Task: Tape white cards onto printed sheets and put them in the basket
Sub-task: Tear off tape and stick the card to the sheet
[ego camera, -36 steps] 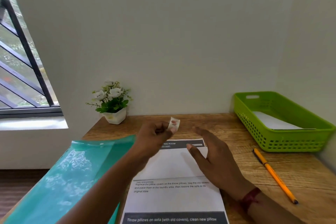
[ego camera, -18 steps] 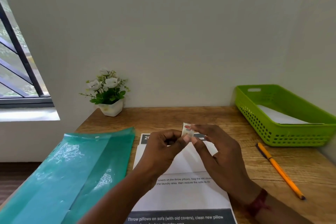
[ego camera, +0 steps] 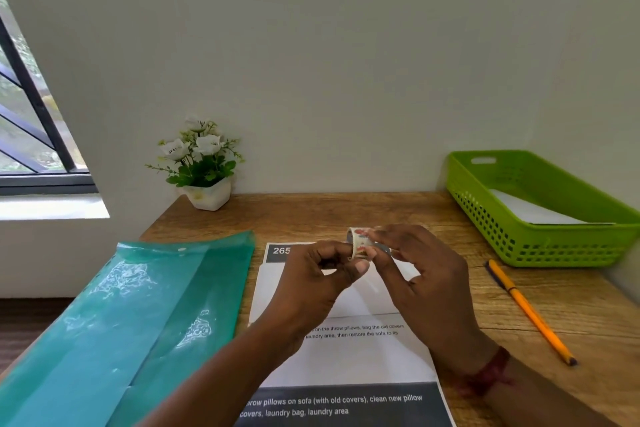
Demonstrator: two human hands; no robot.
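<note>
Head view: a small tape roll (ego camera: pixel 360 243) with a red printed pattern is held in the air above the far end of the printed sheet (ego camera: pixel 346 364), near the middle of the table (ego camera: pixel 346 215). It is gripped by the left hand (ego camera: pixel 311 284) between thumb and curled fingers. The right hand (ego camera: pixel 422 281) is closed on its outer band with pinching fingertips, seemingly at the loose end. Whether any strip is lifted yet cannot be told.

The roll is stood on edge, its hole turned toward the left edge of the table and the patterned band shown to the camera. It is judged light and stiff, while a freed strip would be thin, sticky and easily curled onto itself. The roll is best held by its sides, so that the band can be drawn off.

A white card (ego camera: pixel 353 302) lies flat on the upper part of the sheet, just under the dark header. The sheet's long axis runs from the near edge toward the far edge, with its text upright to the person. Both are judged light and limp, best lifted by an edge.

A green basket (ego camera: pixel 554 246) sits at the far right corner with a white sheet (ego camera: pixel 533 211) already inside. An orange pencil (ego camera: pixel 530 312) lies between basket and printed sheet. A teal folder (ego camera: pixel 138 315) covers the left side, and a flower pot (ego camera: pixel 204 163) stands at the far edge.
</note>
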